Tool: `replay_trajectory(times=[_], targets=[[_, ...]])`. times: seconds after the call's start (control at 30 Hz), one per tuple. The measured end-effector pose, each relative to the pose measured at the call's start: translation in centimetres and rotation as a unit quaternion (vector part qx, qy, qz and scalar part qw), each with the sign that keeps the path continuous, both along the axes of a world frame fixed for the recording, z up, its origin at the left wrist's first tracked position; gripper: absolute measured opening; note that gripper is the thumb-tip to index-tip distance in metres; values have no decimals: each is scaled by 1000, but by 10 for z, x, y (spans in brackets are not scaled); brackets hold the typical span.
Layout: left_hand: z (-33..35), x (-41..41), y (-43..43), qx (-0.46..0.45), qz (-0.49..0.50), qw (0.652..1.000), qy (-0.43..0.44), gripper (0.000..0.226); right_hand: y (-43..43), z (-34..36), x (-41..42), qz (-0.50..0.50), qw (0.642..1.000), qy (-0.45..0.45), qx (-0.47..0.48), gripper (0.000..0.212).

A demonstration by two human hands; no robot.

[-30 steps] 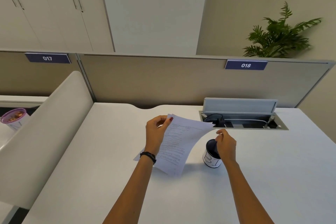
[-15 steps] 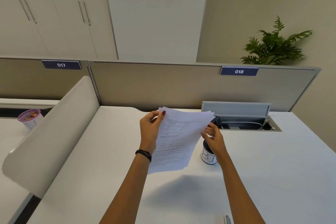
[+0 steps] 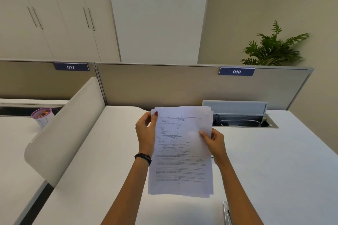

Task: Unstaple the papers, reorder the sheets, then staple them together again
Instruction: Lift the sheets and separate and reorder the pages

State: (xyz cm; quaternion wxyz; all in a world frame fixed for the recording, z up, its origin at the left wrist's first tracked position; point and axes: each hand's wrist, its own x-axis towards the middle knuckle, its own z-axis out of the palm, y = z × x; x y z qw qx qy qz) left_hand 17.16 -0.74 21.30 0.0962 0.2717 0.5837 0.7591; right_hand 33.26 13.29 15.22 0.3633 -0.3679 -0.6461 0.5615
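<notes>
White papers [image 3: 182,151] hang pinched in our left hand [image 3: 146,131] and right hand [image 3: 214,140]; loosened fingers could let sheets slide apart.

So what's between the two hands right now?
Only the papers: the left hand grips their left edge, the right hand their right edge, held up above the desk in the head view.

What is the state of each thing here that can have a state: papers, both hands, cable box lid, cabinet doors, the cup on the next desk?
papers: lifted off the desk, held upright, edges slightly uneven
left hand: gripping the papers' upper left edge
right hand: gripping the papers' right edge
cable box lid: raised open
cabinet doors: closed
cup: upright, lid on
</notes>
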Motion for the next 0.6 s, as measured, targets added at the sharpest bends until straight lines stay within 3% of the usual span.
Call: replay_trajectory(times=[0.1, 0.2, 0.27, 0.37, 0.47, 0.6], targets=[[-16, 1, -6, -58, -19, 998, 35, 30, -12, 4, 0, -24, 1000, 10, 15, 23], [-48, -4, -16, -199, -34, 971, 125, 49, -25, 9, 1, -49, 997, 10, 61, 22], [-70, -2, -26, -254, -42, 955, 146, 44, -34, 9, 1, -21, 993, -17, 111, 17], [-90, 7, -37, -232, -46, 963, 131, 28, -51, 1, -2, 12, 990, -45, 130, 19], [-93, 15, -38, -191, -41, 974, 112, 18, -64, -2, -9, -10, 996, -7, 84, 14], [-95, 15, -41, -172, -31, 981, 79, 35, -63, -7, -11, -26, 998, 0, 60, 17]])
